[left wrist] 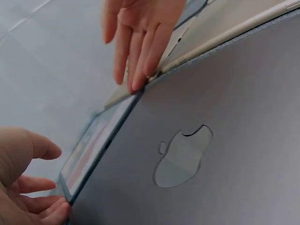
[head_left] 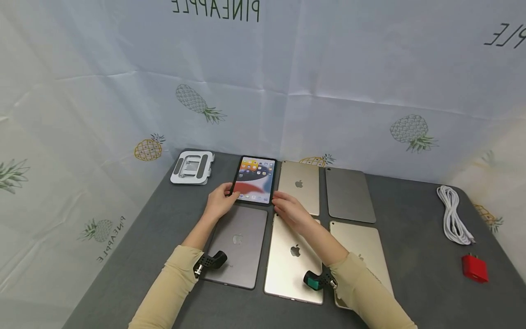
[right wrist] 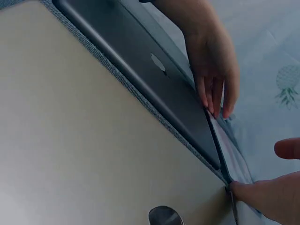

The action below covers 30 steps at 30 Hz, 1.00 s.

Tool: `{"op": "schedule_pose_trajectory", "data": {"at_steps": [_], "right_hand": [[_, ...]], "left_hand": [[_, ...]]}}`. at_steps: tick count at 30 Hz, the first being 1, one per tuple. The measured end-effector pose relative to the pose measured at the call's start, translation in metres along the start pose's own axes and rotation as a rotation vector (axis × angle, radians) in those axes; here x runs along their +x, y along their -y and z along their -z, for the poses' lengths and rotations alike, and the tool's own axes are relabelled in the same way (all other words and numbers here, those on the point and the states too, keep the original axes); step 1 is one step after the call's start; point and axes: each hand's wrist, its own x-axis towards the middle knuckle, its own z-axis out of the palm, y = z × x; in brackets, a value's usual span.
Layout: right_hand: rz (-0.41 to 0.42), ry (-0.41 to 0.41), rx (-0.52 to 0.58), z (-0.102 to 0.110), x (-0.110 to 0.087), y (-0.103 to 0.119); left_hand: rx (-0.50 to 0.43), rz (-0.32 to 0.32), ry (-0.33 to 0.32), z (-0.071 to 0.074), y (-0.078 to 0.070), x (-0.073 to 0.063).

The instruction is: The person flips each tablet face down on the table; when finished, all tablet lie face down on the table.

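Note:
A tablet [head_left: 256, 176] with its screen lit, showing app icons, lies face up at the back of the table. My left hand [head_left: 219, 201] is at its lower left edge, fingers along the side and thumb near the screen. At the lower right corner, my right hand [head_left: 292, 212] touches the edge with its fingers nearly straight. The left wrist view shows those straight fingers [left wrist: 140, 56] pointing down at the corner. Just in front lies a grey tablet [head_left: 242, 224], back up. Under my right hand and forearm is a gold tablet [head_left: 287, 269], also back up.
Farther right lie more tablets, back up: a gold one [head_left: 306, 176] behind, a dark grey one [head_left: 349, 194] and another gold one [head_left: 370, 242]. A white folding stand [head_left: 192, 167] is at the back left. A coiled white cable [head_left: 452, 214] and red plug [head_left: 475, 268] lie right.

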Motion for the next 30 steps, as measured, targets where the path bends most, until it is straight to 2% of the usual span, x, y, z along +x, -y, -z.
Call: {"op": "schedule_pose_trajectory", "data": {"at_steps": [6,9,16,22,30], "right_hand": [[-0.043,-0.040,0.173,-0.010,0.005,0.004],[-0.054,-0.068,0.224,-0.012,0.006,0.007],[-0.077,-0.114,0.259,-0.011,0.006,0.008],[-0.069,-0.125,0.241,-0.010,0.009,0.006],[-0.050,-0.153,0.247,-0.011,0.012,0.005]], "left_hand": [[0.009,-0.020,-0.038,-0.002,0.004,0.002],[0.027,-0.032,-0.043,-0.002,0.005,0.002],[0.065,-0.054,-0.056,-0.002,0.003,0.001],[0.091,-0.059,-0.055,-0.002,0.004,0.002],[0.190,-0.103,-0.070,-0.004,0.004,0.003]]}}
